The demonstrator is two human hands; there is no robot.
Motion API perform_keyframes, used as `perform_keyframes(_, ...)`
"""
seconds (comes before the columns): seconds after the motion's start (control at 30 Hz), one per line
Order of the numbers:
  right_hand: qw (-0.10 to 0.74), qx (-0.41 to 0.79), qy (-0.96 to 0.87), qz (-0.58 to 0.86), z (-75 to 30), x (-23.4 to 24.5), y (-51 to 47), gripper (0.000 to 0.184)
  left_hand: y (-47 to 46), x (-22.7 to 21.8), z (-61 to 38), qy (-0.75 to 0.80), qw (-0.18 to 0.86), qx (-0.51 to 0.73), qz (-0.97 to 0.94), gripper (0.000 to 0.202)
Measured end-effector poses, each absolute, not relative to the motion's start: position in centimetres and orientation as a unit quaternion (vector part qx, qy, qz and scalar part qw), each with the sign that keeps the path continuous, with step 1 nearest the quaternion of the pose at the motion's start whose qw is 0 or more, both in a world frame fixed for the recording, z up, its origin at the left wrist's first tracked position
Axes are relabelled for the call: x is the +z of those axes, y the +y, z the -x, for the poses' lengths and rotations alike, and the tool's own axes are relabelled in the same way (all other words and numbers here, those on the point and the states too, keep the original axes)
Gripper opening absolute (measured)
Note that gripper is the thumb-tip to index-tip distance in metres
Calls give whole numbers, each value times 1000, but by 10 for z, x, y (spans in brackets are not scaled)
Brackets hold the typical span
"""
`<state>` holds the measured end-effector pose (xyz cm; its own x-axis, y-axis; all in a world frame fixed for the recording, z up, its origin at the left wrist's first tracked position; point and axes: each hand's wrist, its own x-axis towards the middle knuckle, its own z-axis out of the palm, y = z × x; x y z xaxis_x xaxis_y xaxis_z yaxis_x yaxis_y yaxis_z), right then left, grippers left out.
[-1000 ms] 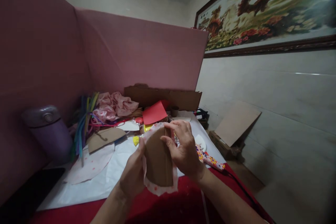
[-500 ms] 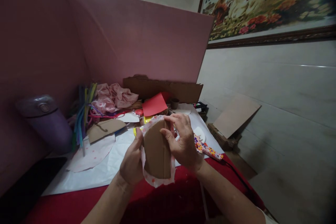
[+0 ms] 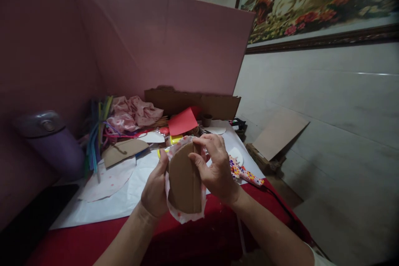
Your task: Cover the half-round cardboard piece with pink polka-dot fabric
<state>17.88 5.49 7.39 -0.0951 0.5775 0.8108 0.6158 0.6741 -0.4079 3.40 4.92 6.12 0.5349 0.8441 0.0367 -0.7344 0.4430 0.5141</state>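
Above the red tablecloth (image 3: 93, 245) I hold a rounded brown cardboard piece (image 3: 183, 183) upright, backed by white paper with pink dots whose edge shows all round it. My left hand (image 3: 155, 189) grips its left edge, thumb on the front. My right hand (image 3: 215, 166) is closed on the top right edge, fingers folding the dotted paper over the cardboard.
A purple flask (image 3: 52, 143) stands at the left. Pipe cleaners (image 3: 98, 133), crumpled pink cloth (image 3: 134, 114), red paper (image 3: 182, 121), cardboard scraps (image 3: 123, 151) and a dotted glue gun (image 3: 245, 172) lie on white paper (image 3: 124, 199). A pink partition (image 3: 140, 41) and a cardboard strip (image 3: 193, 104) stand behind.
Both hands with the cardboard piece sit slightly lower and nearer to me; the view has tipped down a little. The grip is the same.
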Motion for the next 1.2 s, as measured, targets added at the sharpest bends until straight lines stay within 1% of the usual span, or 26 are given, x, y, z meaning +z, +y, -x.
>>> perform_keyframes(0.1,539,-20,-738,405,-179,72,54,22,49,62,-34,95,843,464,-253,56)
perform_keyframes(0.23,525,-42,-743,413,-179,70,51,22,47,68,-37,89,834,481,-257,52)
perform_keyframes(0.37,507,-61,-741,436,-177,69,49,21,45,67,-40,96,811,517,-256,48)
perform_keyframes(0.47,497,-51,-738,454,-175,69,51,21,45,60,-38,110,776,546,-296,41)
perform_keyframes(0.53,509,-25,-737,445,-176,69,52,24,45,57,-35,136,759,549,-322,55)
perform_keyframes(0.6,554,49,-706,439,-178,67,53,29,45,57,-33,166,752,550,-324,65)
perform_keyframes(0.67,588,182,-650,446,-183,64,51,37,46,58,-30,181,743,561,-317,65)
perform_keyframes(0.7,582,259,-626,450,-185,62,49,43,47,59,-29,184,737,568,-316,64)
perform_keyframes(0.77,515,419,-603,442,-189,57,42,58,48,60,-26,190,723,583,-319,62)
perform_keyframes(0.8,471,484,-602,426,-190,54,38,62,49,61,-25,195,714,589,-324,61)
perform_keyframes(0.83,436,535,-598,406,-192,52,35,63,50,61,-24,200,704,596,-331,59)
perform_keyframes(0.87,418,572,-590,388,-193,49,31,59,51,60,-23,203,694,603,-337,58)
perform_keyframes(0.9,418,587,-581,378,-194,48,28,54,52,60,-23,204,686,609,-343,57)
perform_keyframes(0.97,453,565,-575,382,-195,45,24,43,53,60,-22,204,679,611,-352,56)
perform_keyframes(1.03,477,534,-574,397,-196,45,22,35,53,60,-21,205,683,604,-356,57)
perform_keyframes(1.2,487,487,-594,416,-199,46,20,25,52,61,-20,217,703,579,-353,61)
